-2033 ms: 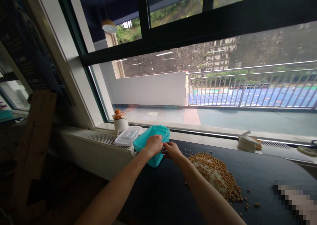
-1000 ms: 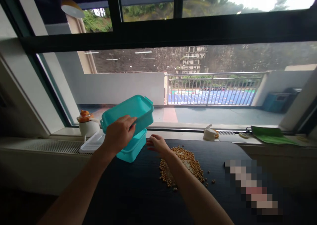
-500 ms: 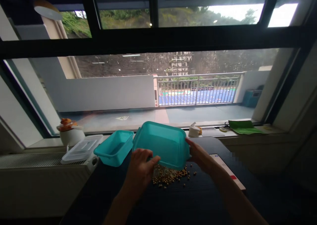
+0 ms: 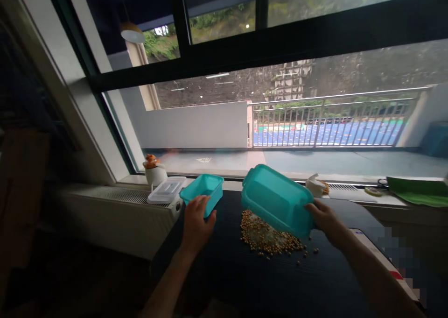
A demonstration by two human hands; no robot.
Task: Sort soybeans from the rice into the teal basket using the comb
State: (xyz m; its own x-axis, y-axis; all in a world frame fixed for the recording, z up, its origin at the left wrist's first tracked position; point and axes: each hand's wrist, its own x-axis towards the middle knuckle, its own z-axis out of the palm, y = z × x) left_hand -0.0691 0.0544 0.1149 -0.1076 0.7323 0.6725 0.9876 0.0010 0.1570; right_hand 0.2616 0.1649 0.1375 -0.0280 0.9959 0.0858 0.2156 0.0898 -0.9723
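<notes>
1. On my feed, the turquoise plastic container (image 4: pixel 278 199) is raised above the dark surface (image 4: pixel 224 266), tilted over, its right end lower than its left.
2. I see the right hand (image 4: pixel 324 215) closed on that lower right end; it has hold of the container there, though the grip's far side is hidden from me.
3. Directly below, a pile of golden-brown beans (image 4: pixel 259 238) mixed with pale grains lies spread on the surface. The container covers part of it from my angle, and I cannot tell whether its low edge touches the pile. Some loose beans lie to the right.
4. I see the left hand (image 4: pixel 198 227) half open and holding nothing, fingers bent and thumb well apart. It overlaps the near side of a second turquoise container (image 4: pixel 216 200); I cannot tell whether it touches.
5. That second container stands upright near the surface's far left corner, apart from the raised one.
6. Just left of it, a clear plastic lid (image 4: pixel 167 190) rests on the white radiator (image 4: pixel 115 213), near a white pot (image 4: pixel 156 175).
7. Along the window ledge to the right, I make out a white packet (image 4: pixel 315 186), a tape roll (image 4: pixel 373 191) and a green sheet (image 4: pixel 413 192).
</notes>
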